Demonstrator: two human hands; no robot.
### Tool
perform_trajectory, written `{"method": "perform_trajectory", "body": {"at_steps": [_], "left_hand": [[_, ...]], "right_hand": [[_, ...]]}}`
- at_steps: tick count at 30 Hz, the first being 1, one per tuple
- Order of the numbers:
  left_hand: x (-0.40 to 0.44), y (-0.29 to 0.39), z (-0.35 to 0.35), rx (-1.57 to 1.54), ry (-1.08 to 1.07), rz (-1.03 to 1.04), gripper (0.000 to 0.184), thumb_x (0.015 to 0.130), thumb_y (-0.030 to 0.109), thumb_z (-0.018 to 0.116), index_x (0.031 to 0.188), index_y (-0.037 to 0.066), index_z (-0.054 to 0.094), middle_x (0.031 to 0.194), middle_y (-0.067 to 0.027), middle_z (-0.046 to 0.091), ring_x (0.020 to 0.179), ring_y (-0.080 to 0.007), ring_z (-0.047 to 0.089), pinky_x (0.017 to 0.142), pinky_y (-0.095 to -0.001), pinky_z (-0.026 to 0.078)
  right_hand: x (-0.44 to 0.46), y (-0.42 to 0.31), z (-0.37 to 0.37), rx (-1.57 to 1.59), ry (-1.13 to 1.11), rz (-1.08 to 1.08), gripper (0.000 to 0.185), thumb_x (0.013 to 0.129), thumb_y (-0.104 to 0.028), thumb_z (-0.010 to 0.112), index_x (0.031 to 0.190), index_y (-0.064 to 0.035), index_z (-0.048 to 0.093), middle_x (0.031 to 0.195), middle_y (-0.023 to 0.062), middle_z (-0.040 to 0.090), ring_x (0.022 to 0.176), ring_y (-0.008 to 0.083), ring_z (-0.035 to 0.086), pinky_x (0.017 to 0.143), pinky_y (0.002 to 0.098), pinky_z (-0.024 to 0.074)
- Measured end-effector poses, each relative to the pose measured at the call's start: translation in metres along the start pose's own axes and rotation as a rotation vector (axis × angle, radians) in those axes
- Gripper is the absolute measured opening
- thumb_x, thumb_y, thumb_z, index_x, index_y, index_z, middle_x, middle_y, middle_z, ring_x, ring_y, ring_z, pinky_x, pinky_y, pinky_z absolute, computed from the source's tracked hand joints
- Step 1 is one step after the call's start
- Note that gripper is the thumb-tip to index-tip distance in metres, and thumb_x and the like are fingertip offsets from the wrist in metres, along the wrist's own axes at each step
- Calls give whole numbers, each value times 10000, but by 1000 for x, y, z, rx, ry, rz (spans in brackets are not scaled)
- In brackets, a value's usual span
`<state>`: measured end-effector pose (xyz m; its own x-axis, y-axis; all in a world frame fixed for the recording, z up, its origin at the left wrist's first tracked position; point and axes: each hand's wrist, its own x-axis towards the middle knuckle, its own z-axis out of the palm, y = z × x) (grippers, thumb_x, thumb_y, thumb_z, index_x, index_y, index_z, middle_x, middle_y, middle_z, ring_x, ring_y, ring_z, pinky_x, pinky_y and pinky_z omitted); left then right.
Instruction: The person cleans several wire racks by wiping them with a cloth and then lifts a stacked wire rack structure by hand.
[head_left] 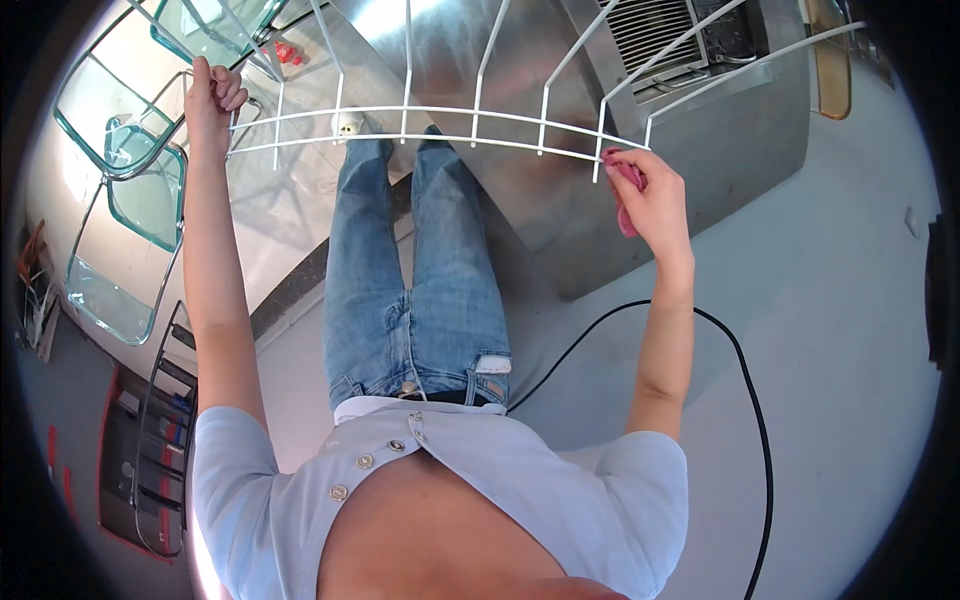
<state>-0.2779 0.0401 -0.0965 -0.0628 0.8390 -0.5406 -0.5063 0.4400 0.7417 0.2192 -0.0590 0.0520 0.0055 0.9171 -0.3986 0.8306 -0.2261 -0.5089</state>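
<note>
A white wire rack (405,108) spans the top of the view, its two curved bars running between my hands and its long wires reaching away from me. At its left end, my left hand (216,95) is closed round the rack's edge, thumb up. My right hand (650,190) is closed on a crumpled pink cloth (627,218) at the rack's right end. The cloth touches the lower curved bar there, near the end of a wire. Some of the cloth is hidden inside my fingers.
A metal surface (560,215) with a slatted grille (650,38) lies beyond the rack. Glass shelves in a wire frame (145,215) stand at left, and a red object (288,53) lies at upper left. A black cable (745,370) loops at right.
</note>
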Motion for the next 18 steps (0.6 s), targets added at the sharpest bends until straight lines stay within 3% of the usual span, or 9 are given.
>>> {"method": "perform_trajectory", "body": {"at_steps": [2,4,7,13,18], "left_hand": [[-3,1,-2,7,6,-7,461,939,448,492,690,61,496,583,34,283,519,-79,264,466,-221,227],[-5,2,0,17,7,-1,457,944,444,486,693,63,498,582,34,284,518,-81,264,462,-221,226],[-7,1,4,18,14,-1,457,945,444,484,694,63,500,581,33,285,517,-82,266,459,-220,226],[-8,-1,5,19,2,5,459,945,446,482,704,56,500,585,32,289,520,-82,271,460,-217,228],[-10,-2,11,39,32,12,455,941,448,487,706,58,489,596,31,285,525,-80,271,465,-214,225]], "right_hand": [[4,-10,1,92,-9,-65,134,820,-132,636,906,-29,638,803,148,636,710,297,622,644,350,479],[5,-14,-2,-31,-156,136,172,826,-168,619,923,-28,642,762,151,637,693,301,625,646,359,480],[1,-14,-1,78,-136,219,197,814,-188,613,915,-19,627,728,160,637,681,335,624,642,393,478],[14,-28,22,-202,-111,205,148,791,-142,592,863,-13,604,771,220,634,764,404,618,688,461,489],[16,-57,59,-195,-101,134,141,799,-132,582,846,0,583,780,227,632,789,395,625,713,476,495]]}}
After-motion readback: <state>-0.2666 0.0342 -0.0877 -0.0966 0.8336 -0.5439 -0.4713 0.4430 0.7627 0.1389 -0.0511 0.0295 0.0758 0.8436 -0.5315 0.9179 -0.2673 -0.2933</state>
